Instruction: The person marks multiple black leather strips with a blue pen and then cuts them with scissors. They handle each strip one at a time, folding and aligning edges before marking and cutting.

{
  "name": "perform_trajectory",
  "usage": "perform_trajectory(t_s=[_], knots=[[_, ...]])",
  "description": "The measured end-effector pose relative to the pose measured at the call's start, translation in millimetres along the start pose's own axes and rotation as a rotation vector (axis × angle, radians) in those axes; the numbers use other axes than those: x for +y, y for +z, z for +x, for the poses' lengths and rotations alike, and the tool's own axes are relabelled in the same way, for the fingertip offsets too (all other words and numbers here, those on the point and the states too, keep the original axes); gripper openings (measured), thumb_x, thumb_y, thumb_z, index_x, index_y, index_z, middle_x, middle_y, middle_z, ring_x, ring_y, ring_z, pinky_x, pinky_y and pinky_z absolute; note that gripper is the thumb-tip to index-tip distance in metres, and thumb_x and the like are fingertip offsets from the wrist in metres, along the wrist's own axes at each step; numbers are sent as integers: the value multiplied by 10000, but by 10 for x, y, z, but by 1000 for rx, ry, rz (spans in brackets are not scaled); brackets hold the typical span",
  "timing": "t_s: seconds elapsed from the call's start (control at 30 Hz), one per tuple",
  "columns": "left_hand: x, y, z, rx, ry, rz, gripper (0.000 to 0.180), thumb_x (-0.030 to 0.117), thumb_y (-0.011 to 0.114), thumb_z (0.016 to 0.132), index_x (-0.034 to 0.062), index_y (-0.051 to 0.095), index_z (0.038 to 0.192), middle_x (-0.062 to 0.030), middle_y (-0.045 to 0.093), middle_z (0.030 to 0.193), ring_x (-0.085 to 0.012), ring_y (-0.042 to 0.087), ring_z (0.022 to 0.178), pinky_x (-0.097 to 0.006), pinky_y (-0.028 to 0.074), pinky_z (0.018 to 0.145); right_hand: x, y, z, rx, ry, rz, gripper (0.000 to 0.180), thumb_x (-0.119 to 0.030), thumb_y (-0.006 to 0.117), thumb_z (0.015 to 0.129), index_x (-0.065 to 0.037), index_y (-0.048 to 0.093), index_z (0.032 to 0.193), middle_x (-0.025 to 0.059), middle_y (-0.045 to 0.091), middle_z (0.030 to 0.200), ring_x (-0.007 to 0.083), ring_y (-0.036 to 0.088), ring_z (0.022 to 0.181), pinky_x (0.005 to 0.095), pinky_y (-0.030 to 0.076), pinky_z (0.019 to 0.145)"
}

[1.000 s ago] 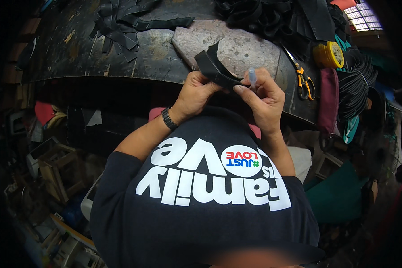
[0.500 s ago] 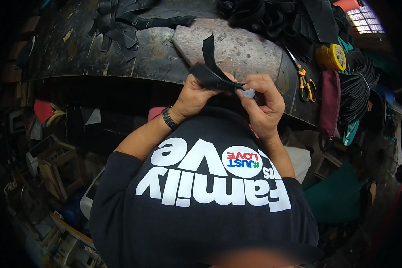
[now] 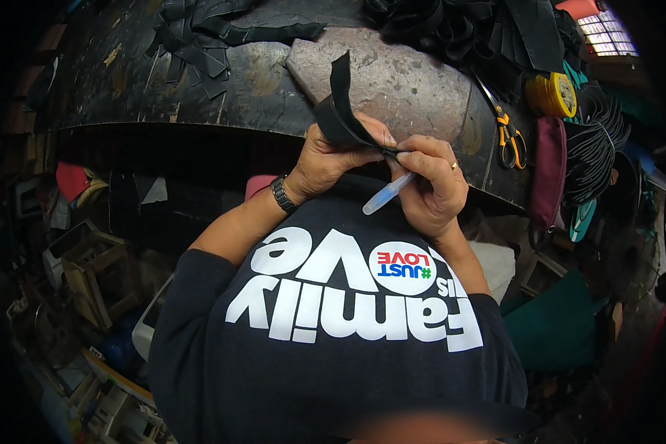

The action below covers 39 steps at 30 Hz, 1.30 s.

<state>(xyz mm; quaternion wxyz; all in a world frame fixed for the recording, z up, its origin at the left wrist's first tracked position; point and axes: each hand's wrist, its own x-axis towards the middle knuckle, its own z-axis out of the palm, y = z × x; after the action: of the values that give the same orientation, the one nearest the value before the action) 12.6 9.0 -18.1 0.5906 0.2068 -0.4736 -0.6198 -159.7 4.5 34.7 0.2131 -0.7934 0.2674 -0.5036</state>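
My left hand (image 3: pixel 334 154), with a dark watch on its wrist, is closed on a folded black fabric strip (image 3: pixel 335 118). One end of the strip stands up above the fingers. Against it, the fingers of my right hand (image 3: pixel 433 181) are closed around a slim tool with a clear, bluish handle (image 3: pixel 383 197). The handle points down and left toward my shirt. Its working end is hidden at the strip, so I cannot tell its exact kind. Both hands meet in front of my chest, near the table's front edge.
A stone slab (image 3: pixel 392 70) lies on the dark table (image 3: pixel 133 96). Black strips (image 3: pixel 192 44) are heaped behind left, with more black material (image 3: pixel 451 33) behind right. Orange-handled scissors (image 3: pixel 509 140), a yellow tub (image 3: pixel 551 95), a maroon pouch (image 3: pixel 547 170) and black cords (image 3: pixel 596 144) are at right.
The tool's handle has swung down and left, showing more of its length. My right hand has turned with it, while the left keeps its hold on the strip.
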Motion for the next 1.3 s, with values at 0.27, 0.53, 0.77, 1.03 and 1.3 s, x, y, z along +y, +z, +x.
perform_trajectory(t_s=[0.27,0.53,0.77,1.03,1.3], knots=[[7,7,-31,71,0,66,181,-44,671,788,3,665,963,-111,648,956,-189,636,894,-296,535,808,-13,31,-72,10,145,68,256,80,726,702,-6,590,901,136,618,891,171,617,684,240,487,573],[17,-2,-41,70,60,88,187,-42,667,813,-8,667,997,-81,675,971,-133,642,874,-241,533,780,3,81,-106,32,223,174,237,88,693,744,-4,585,935,123,604,916,132,589,721,220,464,626],[105,14,-67,130,-79,10,155,44,617,878,5,643,1025,-56,670,942,-100,613,863,-233,494,777,-78,55,-17,14,508,304,286,52,690,732,2,586,993,88,612,882,146,593,683,228,458,609],[99,78,-50,199,-102,210,145,77,582,908,20,595,1041,-4,606,899,-60,545,813,-225,458,737,16,81,3,-200,408,54,147,13,701,723,8,582,810,107,542,705,213,554,570,296,427,527],[89,61,-10,242,-93,281,166,164,550,952,11,540,1015,-5,575,833,-49,497,741,-208,431,668,166,15,119,-89,441,280,218,-188,559,935,23,611,909,65,577,777,168,553,670,289,443,605]])
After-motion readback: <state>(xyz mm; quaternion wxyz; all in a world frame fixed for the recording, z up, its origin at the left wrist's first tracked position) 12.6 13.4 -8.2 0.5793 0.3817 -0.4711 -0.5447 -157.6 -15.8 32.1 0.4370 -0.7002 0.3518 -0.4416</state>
